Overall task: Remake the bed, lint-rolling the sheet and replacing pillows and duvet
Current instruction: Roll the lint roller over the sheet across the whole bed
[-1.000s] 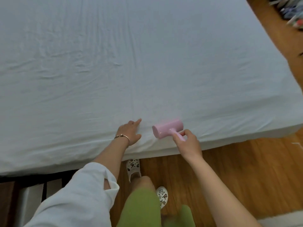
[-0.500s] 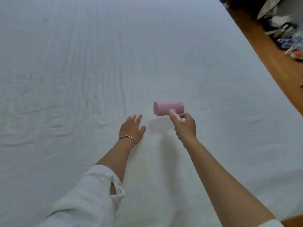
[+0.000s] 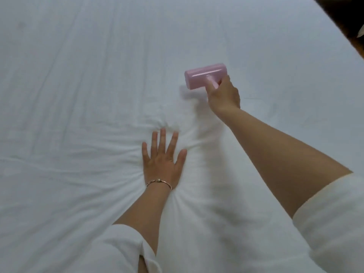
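Head view: lint-rolling a white sheet.
Right hand, right of centre in the upper half of the frame, curls round the handle of the pink lint roller, whose drum sits just above and left of the knuckles, over the sheet. Left hand, at centre frame, lies flat with fingers spread, pressing the sheet, which puckers into creases around it. A thin bracelet circles that wrist.

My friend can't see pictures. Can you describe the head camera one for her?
A person's right hand holds a pink plastic lint roller by its handle over a wrinkled white bed sheet. Their left hand, wearing a thin rose-gold bracelet, presses flat on the sheet.
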A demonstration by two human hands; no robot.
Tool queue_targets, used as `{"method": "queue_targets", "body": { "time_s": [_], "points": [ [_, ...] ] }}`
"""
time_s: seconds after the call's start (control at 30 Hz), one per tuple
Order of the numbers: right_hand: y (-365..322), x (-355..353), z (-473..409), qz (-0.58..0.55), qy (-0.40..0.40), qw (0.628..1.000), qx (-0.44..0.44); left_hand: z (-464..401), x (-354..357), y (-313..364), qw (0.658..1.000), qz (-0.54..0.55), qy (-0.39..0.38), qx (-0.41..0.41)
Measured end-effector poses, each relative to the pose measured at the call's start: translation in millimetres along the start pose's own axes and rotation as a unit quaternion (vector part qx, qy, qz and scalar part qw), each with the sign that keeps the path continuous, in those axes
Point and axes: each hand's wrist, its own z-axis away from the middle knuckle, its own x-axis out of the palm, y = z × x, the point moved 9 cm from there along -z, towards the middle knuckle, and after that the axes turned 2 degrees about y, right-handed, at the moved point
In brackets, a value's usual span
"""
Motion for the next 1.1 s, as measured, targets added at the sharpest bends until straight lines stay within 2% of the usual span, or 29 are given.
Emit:
{"method": "queue_targets", "body": {
  "time_s": [0.1, 0.2, 0.43, 0.57, 0.67, 1.1],
  "points": [
    [22.6, 27.5, -9.1, -0.019, -0.009, 0.999, 0.044, -2.4, 6.7, -0.9, 0.999, 0.009, 0.044, 0.010],
    [41.8, 33.1, 11.8, -0.045, 0.017, 0.997, 0.055, -2.4, 9.7, -2.9, 0.999, 0.002, 0.040, 0.005],
    [60.5, 11.3, 91.0, -0.041, 0.011, 0.995, 0.085, -3.7, 5.0, -3.7, 0.999, -0.012, -0.029, -0.007],
    [89.6, -4.1, 167.7, -0.036, -0.004, 0.993, 0.111, 8.2, -5.8, 1.0, 0.994, -0.001, -0.106, -0.014],
    [114.8, -18.6, 228.7, -0.038, -0.006, 0.990, 0.139, 60.7, -16.2, 12.0, 0.988, 0.021, -0.150, -0.009],
    [236.3, -85.0, 563.4, -0.012, -0.030, 0.977, 0.209, 372.9, -36.1, 7.9, 0.983, 0.014, -0.175, 0.059]
  ]
}}
